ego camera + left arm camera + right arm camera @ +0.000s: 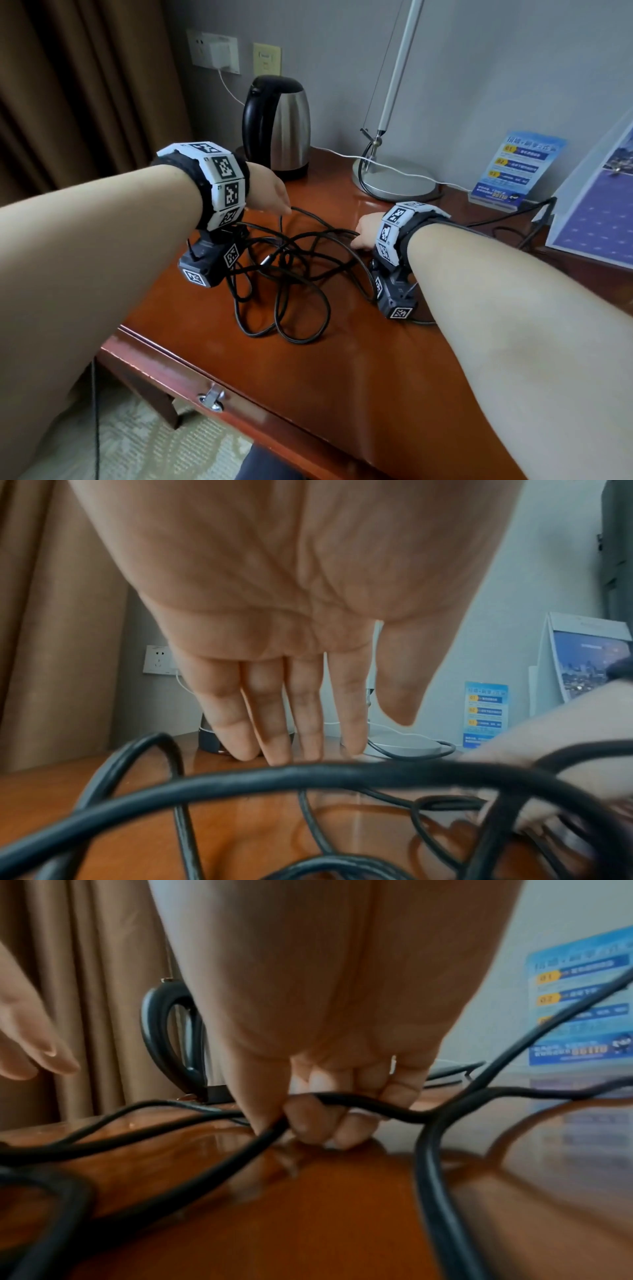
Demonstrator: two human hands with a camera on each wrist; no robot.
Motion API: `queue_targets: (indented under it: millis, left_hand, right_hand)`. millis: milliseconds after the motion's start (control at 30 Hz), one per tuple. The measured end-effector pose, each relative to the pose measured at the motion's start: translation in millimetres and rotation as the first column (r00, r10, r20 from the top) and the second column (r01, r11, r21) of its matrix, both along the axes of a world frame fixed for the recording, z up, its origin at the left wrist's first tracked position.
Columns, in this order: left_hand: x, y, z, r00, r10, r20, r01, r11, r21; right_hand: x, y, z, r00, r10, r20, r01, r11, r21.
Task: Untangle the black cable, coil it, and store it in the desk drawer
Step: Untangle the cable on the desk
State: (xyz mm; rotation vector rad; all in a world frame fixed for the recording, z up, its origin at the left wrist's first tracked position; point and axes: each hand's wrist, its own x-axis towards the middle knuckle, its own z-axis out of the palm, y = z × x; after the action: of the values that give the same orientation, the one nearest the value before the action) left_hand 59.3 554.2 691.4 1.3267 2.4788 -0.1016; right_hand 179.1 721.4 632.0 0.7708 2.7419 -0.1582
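Note:
A black cable [291,274] lies in a tangled heap of loops on the red-brown desk top [342,342]. My right hand [364,233] is at the heap's right side. In the right wrist view its curled fingers [308,1123] pinch a strand of the cable [369,1107] just above the wood. My left hand [274,198] hovers over the heap's far left, fingers [274,723] straight and pointing down, holding nothing. A thick loop of the cable [308,775] arcs in front of it. The drawer front [191,377] with a metal pull [212,399] is closed at the near left edge.
A steel and black kettle [277,126] stands at the back, a desk lamp base [394,178] to its right with a white charger wire. A blue leaflet stand [513,171] and a tilted display card [599,205] fill the back right. Curtains hang at left.

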Motion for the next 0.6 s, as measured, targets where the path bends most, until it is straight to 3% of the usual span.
queue_targets:
  millis: [100, 167, 267, 333, 500, 600]
  left_hand:
    - [-3, 0, 0, 0.999, -0.004, -0.036, 0.006, 0.999, 0.054]
    - [-5, 3, 5, 0.996, 0.03, -0.082, -0.014, 0.981, 0.195]
    - [7, 8, 26, 0.993, 0.024, -0.115, 0.027, 0.907, 0.421]
    - [24, 7, 46, 0.993, -0.002, -0.122, 0.065, 0.853, 0.518]
    - [58, -5, 62, 0.993, -0.004, -0.117, 0.06, 0.876, 0.479]
    - [72, -21, 50, 0.999, 0.014, -0.037, 0.009, 0.827, 0.563]
  right_hand:
    - [-2, -8, 8, 0.998, -0.004, -0.07, 0.001, 0.999, -0.05]
    - [-1, -11, 28, 0.974, -0.005, -0.226, -0.022, 0.993, -0.117]
    - [11, -17, 70, 0.901, 0.053, -0.432, -0.1, 0.991, -0.086]
    - [23, -24, 91, 0.868, 0.101, -0.486, -0.138, 0.99, -0.041]
    - [55, -43, 83, 0.815, 0.0, -0.58, -0.078, 0.991, -0.11]
    - [77, -62, 69, 0.792, -0.097, -0.602, 0.02, 0.991, -0.133]
